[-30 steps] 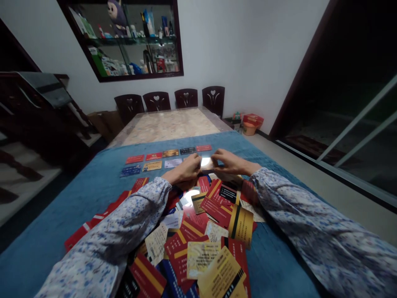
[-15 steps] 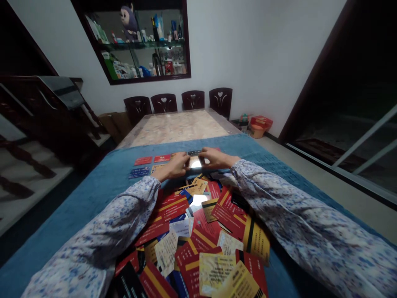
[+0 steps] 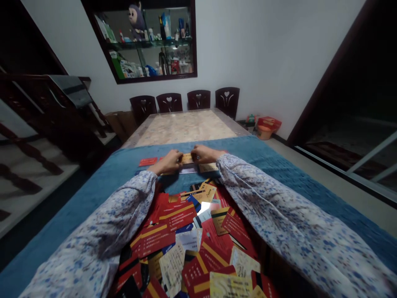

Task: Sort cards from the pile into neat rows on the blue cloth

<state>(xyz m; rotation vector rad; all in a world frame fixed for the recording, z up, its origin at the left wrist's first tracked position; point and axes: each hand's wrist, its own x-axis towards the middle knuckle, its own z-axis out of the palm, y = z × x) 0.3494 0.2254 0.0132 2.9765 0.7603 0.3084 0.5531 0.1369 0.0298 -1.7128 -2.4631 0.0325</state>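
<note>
My left hand point(image 3: 170, 161) and my right hand point(image 3: 204, 154) meet at the far side of the blue cloth. Their fingers are closed at the opposite ends of a gold card point(image 3: 187, 158). Whether that card rests on the cloth or is slightly raised, I cannot tell. Just nearer to me lies a pale card point(image 3: 188, 170), partly hidden by my left hand. A red card point(image 3: 148, 162) lies left of my left hand, and a tan card point(image 3: 208, 167) shows below my right hand. Between my forearms spreads a loose, overlapping heap of red cards point(image 3: 178, 216), gold cards and pale cards.
The blue cloth point(image 3: 102, 198) covers the near part of a long table point(image 3: 186, 126) with a marbled top. Dark chairs point(image 3: 198, 100) stand at its far end. An orange bucket point(image 3: 264, 131) sits on the floor at right, and a wooden railing point(image 3: 27, 169) runs along the left.
Both hands have shifted left along the far cards, and a gold card now shows between them instead of a glaring, shiny one. The view has turned slightly left.
</note>
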